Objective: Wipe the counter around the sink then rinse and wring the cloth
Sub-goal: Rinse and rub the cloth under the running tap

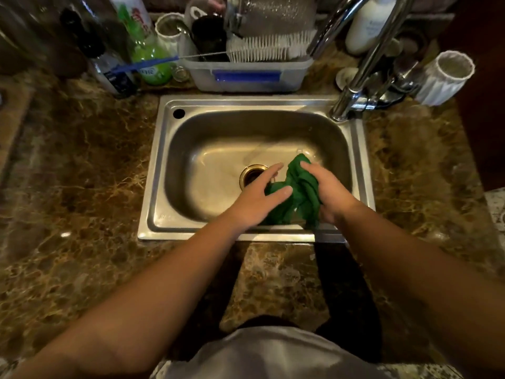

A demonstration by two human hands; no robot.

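A crumpled green cloth hangs over the front right part of the steel sink, above the basin floor. My right hand grips the cloth from the right side, fingers wrapped over its top. On the left side of the cloth my left hand rests with its thumb pressed on the fabric and its fingers stretched out flat toward the drain. The brown marbled counter surrounds the sink. The chrome tap rises at the sink's back right corner; no water stream is visible.
A plastic dish tub with a white brush and dark cups stands behind the sink. Bottles, among them a green one, crowd the back left. A white ribbed cup and a white bottle stand at the back right.
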